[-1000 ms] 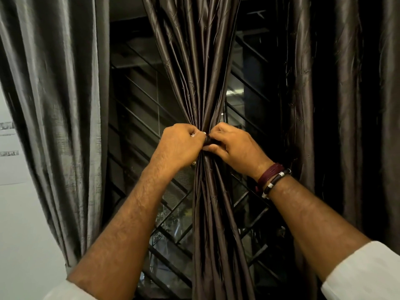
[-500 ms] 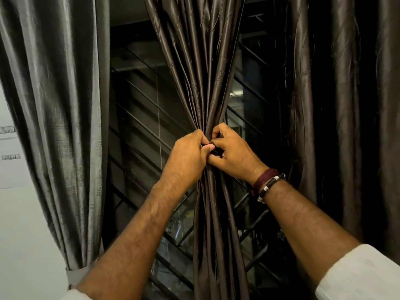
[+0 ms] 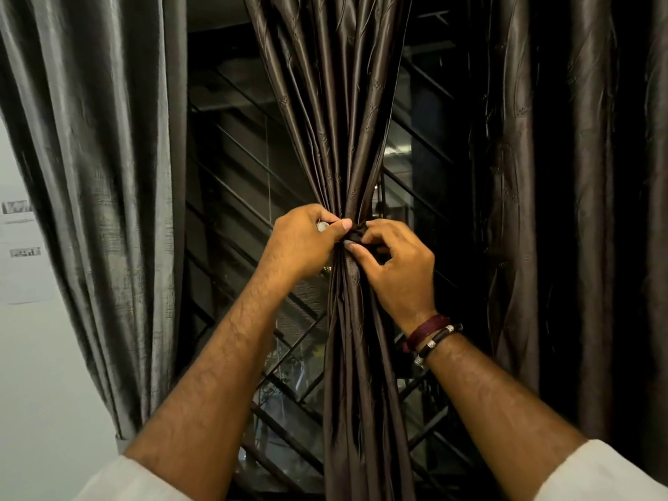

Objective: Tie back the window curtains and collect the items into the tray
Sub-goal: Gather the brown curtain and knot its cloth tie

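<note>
— Starting at the left: a grey curtain [image 3: 90, 175] hangs beside the pale wall [image 3: 36, 356], then dark window bars [image 3: 231, 197].

— And centre stage?

— The brown middle curtain [image 3: 347, 103], gathered tight at its waist. The left hand [image 3: 300, 244] is clenched at the gather, thumb pressed to a dark tie band [image 3: 358, 233].

— The other one?

— The right hand [image 3: 397, 273] pinches that same band, bracelets [image 3: 430, 338] on the wrist. Further right, another dark curtain [image 3: 578, 211] hangs loose.
</note>
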